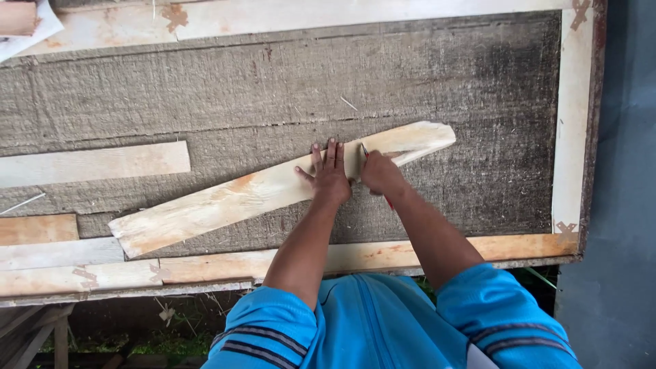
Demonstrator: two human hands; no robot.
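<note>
Nearest the camera you get two blue sleeves (383, 328) with dark stripes, both arms reaching out over a big weathered grey panel (424, 75) with a pale wooden frame around it. One long pale plank (273, 188) lies at a slant across that panel, low end at the left, high end at the right. The left hand (329, 174) is spread flat, fingers open, pressing down on the plank about two thirds of the way along it. The right hand (380, 174) sits just beside it, closed around a thin pencil-like tool (365, 152) with a red shaft, tip touching the plank's surface right next to the left fingertips. Only one tool that I can count. Off to the left there's a shorter pale board (96, 164) lying flat on the panel, well apart from the hands, plus a few more wood strips (48, 253) stacked along the near-left edge. A loose splinter (348, 103) lies past the plank. Far top-left corner shows another wood scrap (17, 17) sitting on something white. Nothing blocks the plank except the hands themselves.
</note>
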